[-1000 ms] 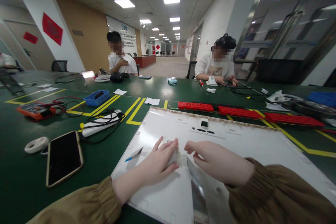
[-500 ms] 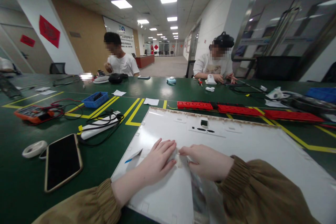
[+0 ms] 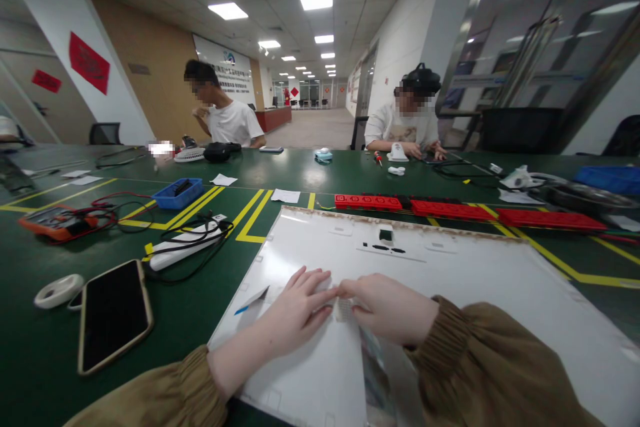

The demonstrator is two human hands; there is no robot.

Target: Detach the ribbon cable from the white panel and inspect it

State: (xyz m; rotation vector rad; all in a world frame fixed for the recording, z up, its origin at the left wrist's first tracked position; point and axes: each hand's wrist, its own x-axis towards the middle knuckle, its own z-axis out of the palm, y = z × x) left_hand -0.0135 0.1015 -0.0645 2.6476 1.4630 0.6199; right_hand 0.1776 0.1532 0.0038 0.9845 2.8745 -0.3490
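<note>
A large white panel (image 3: 460,280) with cut-outs near its far edge lies before me on the green table. My left hand (image 3: 300,307) rests flat on it, fingers stretched out over a pale sheet whose raised, blue-tipped corner (image 3: 249,303) shows beside the wrist. My right hand (image 3: 387,307) is closed, its index fingertip meeting the left fingers. Between the hands shows a small off-white textured patch (image 3: 343,310); what the right fingers pinch, if anything, is hidden. Below that hand, clear plastic film (image 3: 377,373) lies over the panel's near part.
Left of the panel are a phone (image 3: 116,317), a white ring-shaped object (image 3: 59,290), a white power strip (image 3: 187,247) with black cable, a blue tray (image 3: 179,193) and an orange multimeter (image 3: 57,221). Red strips (image 3: 450,211) lie behind it. Two people sit across the table.
My right index fingertip has come against the left fingers, which have shifted slightly. The camera view has moved a little; the panel appears to lie as before.
</note>
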